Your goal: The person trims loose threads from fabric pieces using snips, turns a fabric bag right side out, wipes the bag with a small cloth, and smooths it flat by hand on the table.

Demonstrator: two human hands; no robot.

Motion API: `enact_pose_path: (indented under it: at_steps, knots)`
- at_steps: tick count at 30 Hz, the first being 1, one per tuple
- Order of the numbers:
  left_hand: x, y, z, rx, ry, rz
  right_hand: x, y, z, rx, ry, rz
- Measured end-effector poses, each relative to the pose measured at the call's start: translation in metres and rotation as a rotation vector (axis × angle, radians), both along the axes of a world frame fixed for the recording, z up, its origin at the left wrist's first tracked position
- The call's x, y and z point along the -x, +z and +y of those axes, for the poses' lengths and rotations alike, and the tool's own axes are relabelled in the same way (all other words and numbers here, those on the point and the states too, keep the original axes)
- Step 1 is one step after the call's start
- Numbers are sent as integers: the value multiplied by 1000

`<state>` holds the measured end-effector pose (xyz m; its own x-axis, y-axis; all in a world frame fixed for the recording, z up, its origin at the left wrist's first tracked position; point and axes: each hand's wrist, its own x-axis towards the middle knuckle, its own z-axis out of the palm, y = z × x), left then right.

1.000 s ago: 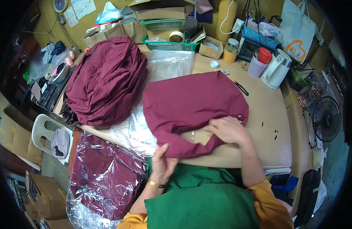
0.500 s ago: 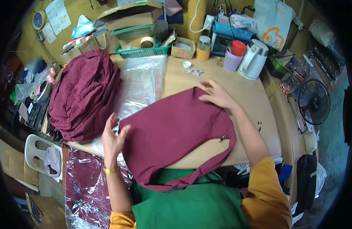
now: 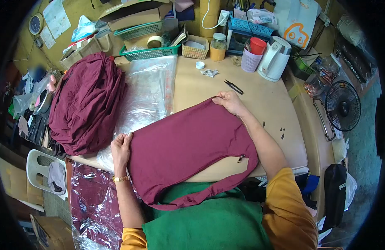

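Note:
A maroon cloth bag [image 3: 184, 143] lies spread flat on the table, its strap curving over the near edge onto the green apron. A small zipper pull [image 3: 241, 158] shows by the strap's inner edge. My left hand [image 3: 121, 151] pinches the bag's upper left corner. At the far right corner, my right hand [image 3: 229, 102] grips the fabric between thumb and fingers. Just beyond that hand lies a pair of black thread snips [image 3: 233, 87], touching neither hand.
On the left is a heap of maroon fabric [image 3: 88, 104], beside clear plastic bags [image 3: 148, 91]. Along the back stand a green basket [image 3: 150, 53], a jar [image 3: 218, 46], a purple cup [image 3: 251, 60] and a white kettle [image 3: 275, 59]. A black fan [image 3: 343, 106] is at right.
Both hands, held open over the bag before, have closed on its two upper corners. The bag's top edge is straighter, and the thread snips have come into sight.

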<state>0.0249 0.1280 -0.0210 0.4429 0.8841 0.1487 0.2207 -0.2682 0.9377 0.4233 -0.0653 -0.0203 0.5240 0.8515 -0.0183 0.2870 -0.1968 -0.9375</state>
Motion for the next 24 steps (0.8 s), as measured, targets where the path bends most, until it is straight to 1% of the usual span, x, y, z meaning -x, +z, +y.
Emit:
enact_pose_path:
  at_steps: [1,2,3,4,5,6,7,8,9,10,11,13,14,15,17,18,19,20,21,22,23,24]
  knots:
    - [1,0,0,14,10,52,-7,-12,1,-1,1,-1]
    - [0,1,-1,37,17,46,-12,-22,2,29,5,-61]
    - [0,3,0,37,19,45,-11,-21,2,57,9,-122]
    - [-1,6,3,52,-15,-19,-11,-19,3,53,10,-124]
    - [-4,11,8,64,-48,-87,-15,-13,5,-61,-37,-146]
    - [-9,22,18,-60,-75,-129,-15,1,6,-176,-85,-168]
    - [-15,50,21,-161,-82,-194,-14,42,4,-134,-128,-134]
    - [-22,92,14,-276,-72,-235,-18,86,0,-139,-161,-346]
    - [-23,127,12,-399,-67,-282,-22,116,-2,-393,-198,-371]
    - [-24,162,5,-452,-30,-331,-27,153,-6,-613,-186,-370]
    - [-21,184,10,-557,-29,-459,-20,193,-22,-705,-163,-469]
    - [-11,225,6,-843,6,-548,-2,250,-49,-923,-153,-526]
    - [-7,238,-2,-890,-39,-580,-2,262,-61,-1059,-74,-528]
    - [-3,242,-13,-936,-83,-612,7,268,-77,-1076,-71,-552]
    - [6,226,-28,-1087,-43,-383,12,248,-107,-906,-239,-830]
    - [10,202,-32,-944,-114,-366,17,227,-117,-826,-186,-758]
    - [11,182,-36,-997,-143,-212,22,198,-125,-746,-133,-687]
    - [10,153,-41,-966,-125,-111,28,164,-130,-674,-88,-709]
    - [13,119,-39,-997,-170,20,44,127,-137,-492,-196,-545]
    - [17,87,-43,-917,-228,149,52,94,-140,-366,-163,-560]
    - [21,60,-49,-833,-286,277,55,68,-145,-243,-47,-489]
    - [27,38,-51,-703,-324,290,57,35,-153,-140,-46,-277]
